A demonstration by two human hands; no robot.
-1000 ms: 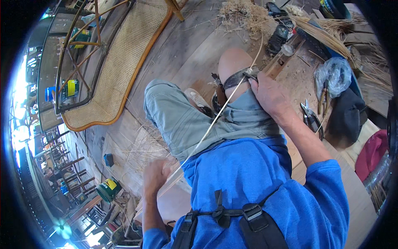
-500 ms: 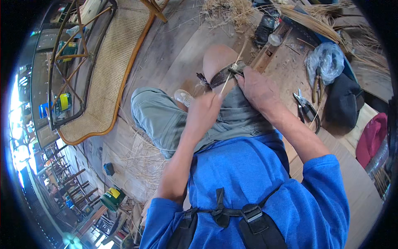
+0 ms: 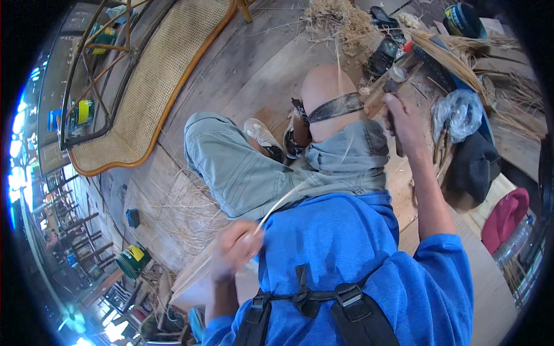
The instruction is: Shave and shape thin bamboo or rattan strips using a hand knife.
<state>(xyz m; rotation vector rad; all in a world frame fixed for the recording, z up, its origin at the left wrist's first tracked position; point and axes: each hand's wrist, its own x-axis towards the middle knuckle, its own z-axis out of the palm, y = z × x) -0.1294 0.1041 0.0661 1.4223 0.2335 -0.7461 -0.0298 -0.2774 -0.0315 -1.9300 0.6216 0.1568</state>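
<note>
My left hand (image 3: 238,247), low beside my waist, is closed on a thin pale cane strip (image 3: 283,200). The strip runs up across my lap and is partly smeared by motion. To the right of my bare knee, my right hand (image 3: 405,124) grips a slim dark-handled tool (image 3: 392,87). Its kind is hard to make out, and my fingers cover part of it. A dark band (image 3: 336,108) is wrapped around my right leg at the knee, with nothing held against it.
A caned bench (image 3: 135,86) with a curved wooden rim lies left. Cane shavings (image 3: 337,23) heap at the far side, loose strands (image 3: 187,202) near my left leg. On the right are a plastic bag (image 3: 459,112), a black cloth item (image 3: 473,167) and a red cap (image 3: 505,219).
My left hand has pulled back down and left from the knee with the cane strip. My right hand has lifted off the band and moved right, so the tool now shows.
</note>
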